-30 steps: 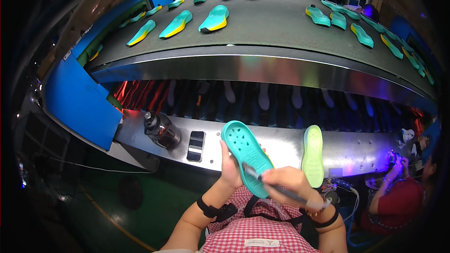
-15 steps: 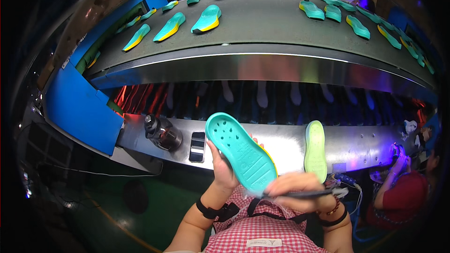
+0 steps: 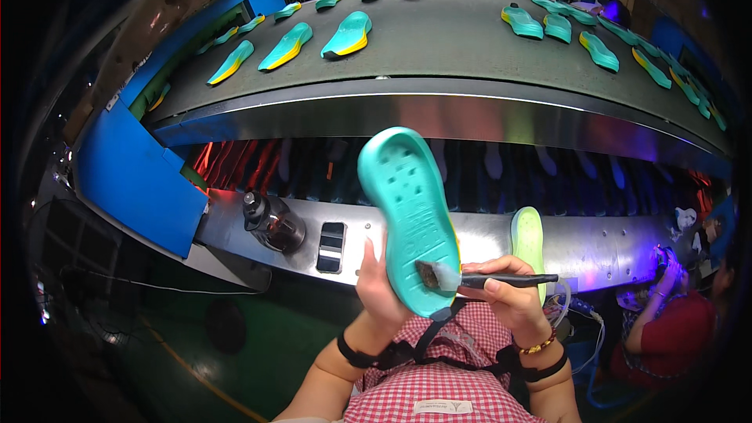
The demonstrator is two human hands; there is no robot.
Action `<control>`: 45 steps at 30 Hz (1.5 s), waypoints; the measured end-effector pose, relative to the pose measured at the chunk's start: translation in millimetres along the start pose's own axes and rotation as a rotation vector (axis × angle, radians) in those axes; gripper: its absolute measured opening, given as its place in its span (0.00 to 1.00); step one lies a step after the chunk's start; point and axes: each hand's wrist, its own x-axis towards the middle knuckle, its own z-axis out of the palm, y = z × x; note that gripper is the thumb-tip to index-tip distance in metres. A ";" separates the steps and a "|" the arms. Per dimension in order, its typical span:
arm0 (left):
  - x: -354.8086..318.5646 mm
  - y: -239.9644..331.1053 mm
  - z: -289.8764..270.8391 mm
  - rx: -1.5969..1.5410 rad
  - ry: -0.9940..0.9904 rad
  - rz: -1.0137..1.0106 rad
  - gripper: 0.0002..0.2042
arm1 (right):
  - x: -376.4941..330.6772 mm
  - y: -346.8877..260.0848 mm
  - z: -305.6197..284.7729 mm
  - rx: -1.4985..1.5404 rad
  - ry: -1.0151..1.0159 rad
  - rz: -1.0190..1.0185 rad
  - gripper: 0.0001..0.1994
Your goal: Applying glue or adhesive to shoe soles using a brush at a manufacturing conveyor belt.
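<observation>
The left hand (image 3: 381,291) grips the lower end of a teal sole (image 3: 409,215), fingers wrapped behind it, holding it upright above the lap. The right hand (image 3: 509,298) pinches a black brush (image 3: 501,279), bristles touching the sole's lower part. A second sole (image 3: 529,239) stands just right of it. More soles (image 3: 347,34) lie on the conveyor (image 3: 439,55) beyond.

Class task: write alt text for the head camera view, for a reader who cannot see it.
A person's left hand holds up a teal shoe sole while the right hand touches a small brush to its lower end. Behind, a grey conveyor belt carries more teal soles.
</observation>
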 end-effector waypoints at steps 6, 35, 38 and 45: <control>-2.0 -7.4 -13.1 -0.005 0.022 -0.045 0.29 | -9.7 -7.8 13.0 -0.602 -0.219 -0.151 0.09; 8.4 0.3 -31.3 0.173 -0.129 -0.565 0.26 | 1.5 -56.1 -9.7 -0.935 -0.641 -0.119 0.12; 7.7 -2.2 -34.4 0.269 -0.142 -0.670 0.23 | -1.8 -74.7 -0.3 -1.158 -0.780 0.028 0.13; 6.8 -0.2 -31.1 0.474 -0.124 -0.790 0.24 | -1.7 -73.9 -8.9 -1.451 -0.876 -0.031 0.15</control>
